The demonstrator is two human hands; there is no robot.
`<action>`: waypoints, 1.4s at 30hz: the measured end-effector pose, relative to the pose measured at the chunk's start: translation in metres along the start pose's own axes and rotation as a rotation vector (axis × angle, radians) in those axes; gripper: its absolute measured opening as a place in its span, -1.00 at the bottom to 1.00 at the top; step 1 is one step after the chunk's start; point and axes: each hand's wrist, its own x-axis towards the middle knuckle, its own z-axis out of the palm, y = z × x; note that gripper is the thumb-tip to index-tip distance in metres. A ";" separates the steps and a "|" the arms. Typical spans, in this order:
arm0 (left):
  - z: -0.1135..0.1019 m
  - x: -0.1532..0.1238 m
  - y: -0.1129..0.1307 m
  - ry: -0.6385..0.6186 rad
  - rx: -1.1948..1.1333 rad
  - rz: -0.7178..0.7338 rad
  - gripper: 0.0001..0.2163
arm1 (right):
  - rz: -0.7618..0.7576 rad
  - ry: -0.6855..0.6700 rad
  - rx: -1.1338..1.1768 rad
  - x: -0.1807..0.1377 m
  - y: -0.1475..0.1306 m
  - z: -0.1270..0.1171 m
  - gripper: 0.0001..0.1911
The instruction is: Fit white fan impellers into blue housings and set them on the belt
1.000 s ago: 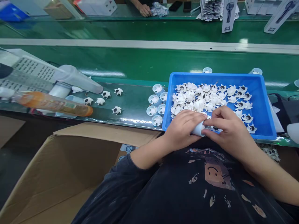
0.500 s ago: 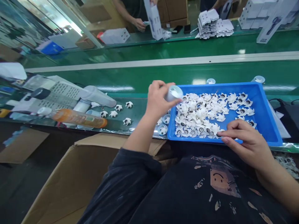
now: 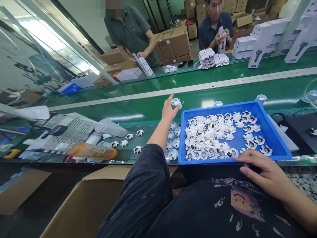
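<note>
Pale cup (image 3: pixel 176 101) was slightly above the frame's centre, by the green surface (image 3: pixel 148 105), at the spread fingers of your left hand (image 3: pixel 168 112); whether they gripped it, I could not tell. Your right hand (image 3: pixel 268 172), thumb parted from fingers, was lower right, beside the blue tray (image 3: pixel 273 134).

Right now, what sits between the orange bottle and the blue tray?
In the head view: loose white finned pieces, the left arm, then clustered pale cups.
</note>
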 end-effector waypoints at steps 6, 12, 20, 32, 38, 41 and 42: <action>0.026 0.017 -0.014 -0.195 0.029 -0.159 -0.61 | -0.010 -0.060 0.020 0.002 0.002 0.005 -0.79; -0.008 0.009 0.002 0.049 -0.019 -0.025 -0.48 | -0.053 -0.002 -0.018 -0.001 0.007 0.005 -0.79; -0.069 -0.107 0.098 0.052 -0.308 0.840 -0.45 | -0.366 0.160 -0.231 0.046 -0.020 0.012 -0.77; -0.075 -0.163 0.126 -0.088 -0.332 0.913 -0.52 | -0.455 0.236 -0.574 0.055 -0.035 0.017 -0.55; -0.069 -0.152 0.117 -0.201 -0.269 0.834 -0.53 | -0.428 0.294 -0.500 0.040 -0.028 0.008 -0.68; -0.061 -0.117 0.091 -0.077 -0.156 0.667 -0.55 | -0.418 0.202 -0.448 0.023 -0.013 0.003 -0.74; -0.057 -0.101 0.080 -0.028 -0.114 0.525 -0.54 | -0.400 0.186 -0.443 0.016 -0.006 0.003 -0.76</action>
